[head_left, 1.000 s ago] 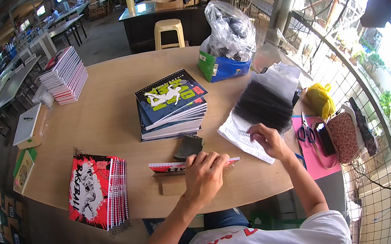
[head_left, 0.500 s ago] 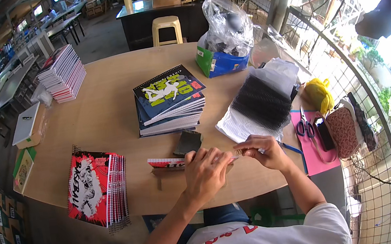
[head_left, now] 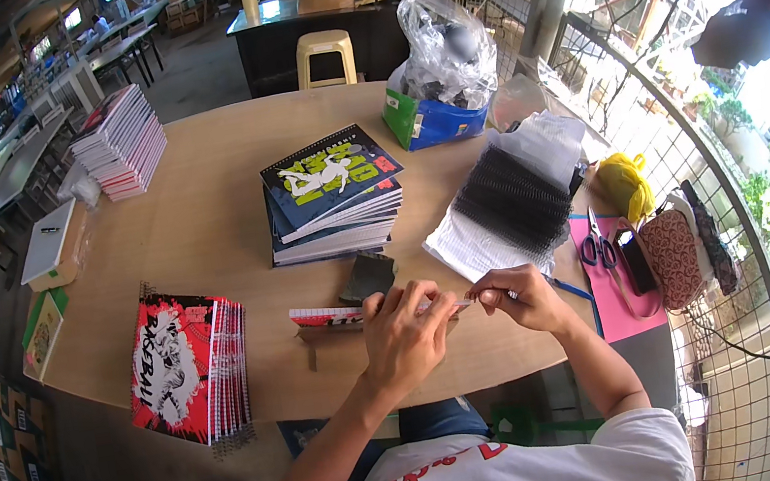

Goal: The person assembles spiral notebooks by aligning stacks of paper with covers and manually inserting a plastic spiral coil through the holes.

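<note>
My left hand (head_left: 404,332) is wrapped over a red-covered notebook (head_left: 327,317) held on its edge at the table's near side; its fingers hide most of it. Beside the notebook's right end my right hand (head_left: 521,300) pinches with thumb and forefinger, and what lies between the tips is too small to make out. Just beyond the notebook sits a dark block (head_left: 368,277). A pile of black wire binding coils (head_left: 510,200) rests on white sheets to the right. Left of my hands stands a stack of red spiral notebooks (head_left: 186,362).
Dark-blue notebooks (head_left: 333,189) are piled mid-table. Behind them is a blue-green box (head_left: 442,120) with clear plastic. Scissors (head_left: 597,244) lie on a pink sheet (head_left: 628,304) at right, near a yellow bundle (head_left: 624,185). Another book stack (head_left: 120,143) stands far left.
My right hand's fingers have shifted slightly and pinch tighter at the notebook's end. My left fingers have bent a little, still on the notebook.
</note>
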Action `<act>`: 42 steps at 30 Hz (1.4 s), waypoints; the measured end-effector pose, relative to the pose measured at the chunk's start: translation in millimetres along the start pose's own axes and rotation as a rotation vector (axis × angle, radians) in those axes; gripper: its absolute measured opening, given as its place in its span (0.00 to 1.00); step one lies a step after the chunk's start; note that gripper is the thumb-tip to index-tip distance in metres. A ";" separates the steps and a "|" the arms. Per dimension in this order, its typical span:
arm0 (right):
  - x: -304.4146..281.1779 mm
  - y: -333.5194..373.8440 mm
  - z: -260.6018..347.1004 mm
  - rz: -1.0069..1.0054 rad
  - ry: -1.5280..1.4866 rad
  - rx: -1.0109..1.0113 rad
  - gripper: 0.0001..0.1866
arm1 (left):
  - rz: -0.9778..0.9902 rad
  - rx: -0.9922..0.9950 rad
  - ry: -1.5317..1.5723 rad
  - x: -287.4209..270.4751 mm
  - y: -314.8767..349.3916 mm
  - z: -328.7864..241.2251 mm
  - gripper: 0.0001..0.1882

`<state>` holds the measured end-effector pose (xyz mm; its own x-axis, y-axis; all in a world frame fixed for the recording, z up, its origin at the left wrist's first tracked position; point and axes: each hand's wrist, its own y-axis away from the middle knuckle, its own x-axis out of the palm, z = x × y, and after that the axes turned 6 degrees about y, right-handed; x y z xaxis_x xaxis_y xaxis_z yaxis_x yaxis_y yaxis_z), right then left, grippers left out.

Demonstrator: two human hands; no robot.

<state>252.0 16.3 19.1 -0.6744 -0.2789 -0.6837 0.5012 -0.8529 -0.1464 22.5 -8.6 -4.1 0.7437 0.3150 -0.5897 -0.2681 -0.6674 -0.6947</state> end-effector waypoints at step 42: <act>36.8 -127.4 -15.1 0.358 0.337 -0.138 0.29 | 0.032 0.042 0.055 -4.0 2.2 -7.9 0.11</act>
<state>171.6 121.3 1.8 -0.2461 -0.3655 -0.8977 0.7510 -0.6574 0.0617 23.8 -16.7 0.0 0.7664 0.2554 -0.5894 -0.3169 -0.6477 -0.6928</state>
